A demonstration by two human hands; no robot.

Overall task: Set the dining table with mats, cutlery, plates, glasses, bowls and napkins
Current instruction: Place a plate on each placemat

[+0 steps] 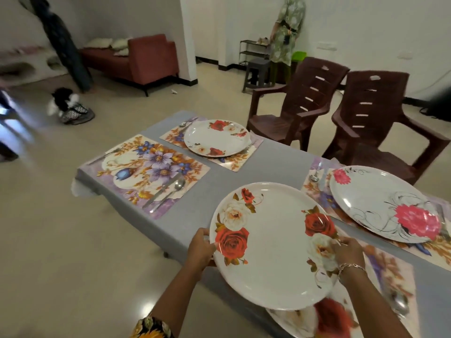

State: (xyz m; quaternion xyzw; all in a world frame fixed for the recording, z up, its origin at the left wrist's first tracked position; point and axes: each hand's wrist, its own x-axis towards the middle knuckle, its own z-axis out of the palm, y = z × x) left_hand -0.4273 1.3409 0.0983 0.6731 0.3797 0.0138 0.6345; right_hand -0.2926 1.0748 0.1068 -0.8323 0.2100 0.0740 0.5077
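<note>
Plate (271, 242), held over the table (280, 162) edge with its rim clamped at 9 o'clock by the left hand (200, 247) and 4 o'clock by the right hand (349, 252), could be dropped if tilted, or knocked against the spoon (179, 185) on the mat (151, 172) at 11 o'clock.

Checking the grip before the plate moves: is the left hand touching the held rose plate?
Touching. The head view shows the left hand curled round the left rim of the rose plate, no gap.
</note>
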